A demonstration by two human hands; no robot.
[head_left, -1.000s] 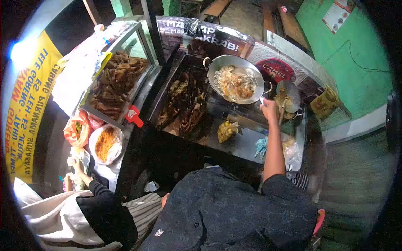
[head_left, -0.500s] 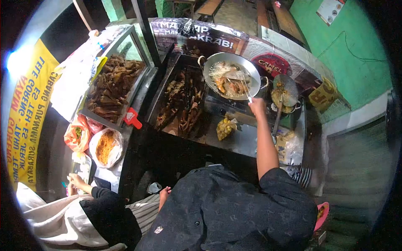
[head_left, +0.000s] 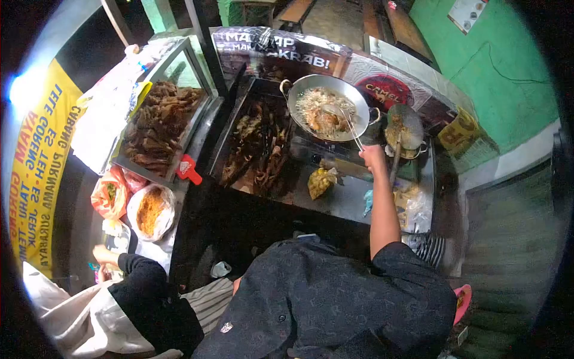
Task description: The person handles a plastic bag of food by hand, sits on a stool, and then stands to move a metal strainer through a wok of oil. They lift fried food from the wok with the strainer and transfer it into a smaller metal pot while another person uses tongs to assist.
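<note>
Right hand [head_left: 373, 158] clenched on skimmer handle [head_left: 353, 133], centre-right; its head sits in the wok [head_left: 311, 84], upper centre. Likely light, stiff, greasy: grip the handle end (left hand hidden).

Head camera looks steeply down over wok [head_left: 326, 107].

Dim night scene, fisheye-warped, glare at left.

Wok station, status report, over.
Right hand grips skimmer in the wok. Left hand out of view. Second pan beside the wok; nothing blocking.
</note>
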